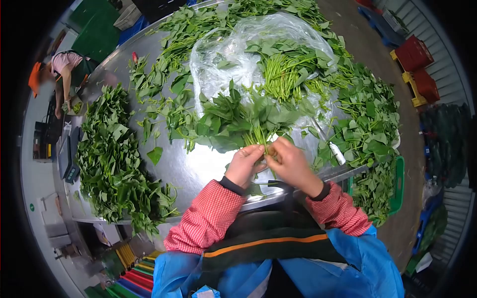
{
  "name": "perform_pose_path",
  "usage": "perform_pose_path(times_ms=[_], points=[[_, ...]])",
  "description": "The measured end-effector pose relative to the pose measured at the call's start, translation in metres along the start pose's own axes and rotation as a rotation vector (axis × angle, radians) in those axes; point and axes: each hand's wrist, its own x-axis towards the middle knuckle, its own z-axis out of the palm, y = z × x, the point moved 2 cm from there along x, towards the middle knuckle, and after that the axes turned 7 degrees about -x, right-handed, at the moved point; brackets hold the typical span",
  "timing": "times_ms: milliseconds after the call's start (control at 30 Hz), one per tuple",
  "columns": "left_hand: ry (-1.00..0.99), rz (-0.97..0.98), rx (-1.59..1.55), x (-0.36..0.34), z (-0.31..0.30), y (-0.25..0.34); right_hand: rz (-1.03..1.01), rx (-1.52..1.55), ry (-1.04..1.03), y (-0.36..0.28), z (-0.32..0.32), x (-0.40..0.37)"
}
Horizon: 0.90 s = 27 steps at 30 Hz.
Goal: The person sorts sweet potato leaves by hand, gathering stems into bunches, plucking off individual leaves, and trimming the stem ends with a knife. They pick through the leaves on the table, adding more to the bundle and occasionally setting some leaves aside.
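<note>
A bunch of leafy green stems [257,135] is held upright over the metal table's near edge, its leaves fanned out away from me. My left hand [245,165] is closed round the lower stems. Beside it my right hand [291,164] pinches at the same stem ends, fingertips close to the left ones. Beyond the bunch, a clear plastic bag [228,49] lies spread on the table, with a thick bundle of cut stems [285,74] on it. A knife with a white handle [337,153] rests to the right of my hands.
Leafy greens [117,164] are heaped along the left side, with more greens [370,119] at the right. A green crate [399,186] of greens stands right of the table [194,191]. A scale [69,154] and another person [69,67] are at the left. Red crates [415,53] stand far right.
</note>
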Motion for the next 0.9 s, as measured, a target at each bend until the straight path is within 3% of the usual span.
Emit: perform_pose_path(times_ms=[167, 233, 267, 367, 400, 500, 600, 767, 833, 900], points=[[0.09, 0.136, -0.156, 0.001, 0.001, -0.008, -0.093, -0.157, 0.07, 0.008, -0.017, -0.028], [0.114, 0.251, -0.208, -0.002, -0.005, 0.007, -0.013, -0.196, -0.043, 0.025, -0.028, -0.046], [-0.006, 0.212, -0.135, -0.006, -0.005, 0.009, 0.024, -0.215, -0.1, 0.033, -0.031, -0.051], [-0.002, 0.118, -0.154, -0.011, -0.009, -0.001, 0.056, -0.572, -0.365, 0.055, -0.027, -0.059], [0.028, 0.158, -0.175, -0.011, -0.012, -0.002, 0.142, -0.526, -0.376, 0.048, -0.028, -0.048], [0.02, 0.175, -0.164, -0.015, -0.008, -0.003, 0.15, -0.074, -0.129, 0.007, -0.027, -0.019], [0.07, 0.22, -0.062, -0.014, -0.008, -0.008, 0.153, 0.112, -0.402, 0.002, 0.004, -0.016], [-0.005, 0.461, -0.325, -0.028, -0.017, 0.014, 0.122, -0.022, -0.49, 0.033, 0.02, -0.058], [0.131, 0.63, -0.27, -0.041, -0.028, 0.047, 0.138, -0.209, -0.571, 0.054, 0.014, -0.072], [0.086, 0.565, -0.313, -0.052, -0.032, 0.059, 0.162, -0.262, -0.509, 0.057, 0.0, -0.06]])
